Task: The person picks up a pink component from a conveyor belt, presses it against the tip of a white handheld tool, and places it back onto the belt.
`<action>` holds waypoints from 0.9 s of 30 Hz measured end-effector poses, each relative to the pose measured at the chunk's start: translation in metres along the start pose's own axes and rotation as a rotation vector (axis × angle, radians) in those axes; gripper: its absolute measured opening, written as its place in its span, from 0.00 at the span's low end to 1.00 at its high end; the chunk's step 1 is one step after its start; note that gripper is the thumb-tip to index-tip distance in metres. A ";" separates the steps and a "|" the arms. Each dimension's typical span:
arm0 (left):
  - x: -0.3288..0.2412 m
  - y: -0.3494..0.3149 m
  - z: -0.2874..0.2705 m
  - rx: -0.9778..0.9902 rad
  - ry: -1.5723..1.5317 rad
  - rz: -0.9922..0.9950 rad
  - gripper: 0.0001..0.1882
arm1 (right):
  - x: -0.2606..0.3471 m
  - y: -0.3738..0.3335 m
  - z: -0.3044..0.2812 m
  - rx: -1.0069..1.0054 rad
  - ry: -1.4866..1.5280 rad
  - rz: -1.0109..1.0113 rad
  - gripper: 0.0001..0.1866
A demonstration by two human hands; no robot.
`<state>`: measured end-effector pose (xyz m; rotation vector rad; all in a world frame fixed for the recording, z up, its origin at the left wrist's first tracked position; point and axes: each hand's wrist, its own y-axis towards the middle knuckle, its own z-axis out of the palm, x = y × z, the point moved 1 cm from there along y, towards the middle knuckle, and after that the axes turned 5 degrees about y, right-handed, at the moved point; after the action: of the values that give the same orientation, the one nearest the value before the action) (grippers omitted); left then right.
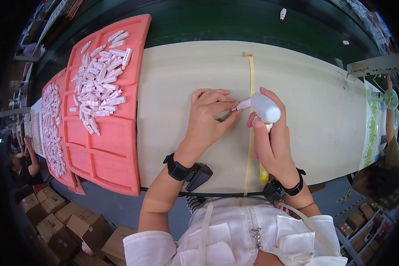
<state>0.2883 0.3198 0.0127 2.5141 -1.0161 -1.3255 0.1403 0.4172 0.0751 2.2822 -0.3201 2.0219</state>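
Observation:
My left hand (210, 113) is closed, pinching a small pale pink plastic casing (244, 104) between thumb and fingers just above the tabletop. My right hand (270, 142) wraps around what looks like a mallet (265, 107) with a rounded white head and a yellow handle. The handle's yellow end (264, 176) shows below the hand. The white head is right beside the casing and covers its right end, so I cannot tell whether they touch. Each wrist wears a black strap with a dark block.
Coral foam trays (113, 164) on the left hold a heap of similar pale casings (97, 80). A yellow tape strip (252, 71) crosses the beige tabletop (181, 62). Behind lies a dark green surface (217, 22) with a loose casing (283, 14). Cardboard boxes (53, 230) and other people flank the table.

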 end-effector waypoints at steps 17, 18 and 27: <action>-0.022 -0.003 -0.002 0.129 -0.665 -0.396 0.10 | -0.008 0.010 -0.014 -0.143 0.240 0.186 0.30; -0.023 -0.004 -0.002 0.143 -0.785 -0.458 0.09 | -0.008 0.010 -0.014 -0.146 0.243 0.186 0.30; -0.021 -0.009 0.003 0.136 -0.906 -0.478 0.08 | -0.025 0.011 -0.011 -0.154 0.129 0.071 0.33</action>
<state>0.2823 0.3400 0.0215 2.3043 -0.5912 -2.7541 0.1248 0.4114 0.0507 2.0683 -0.5334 2.0850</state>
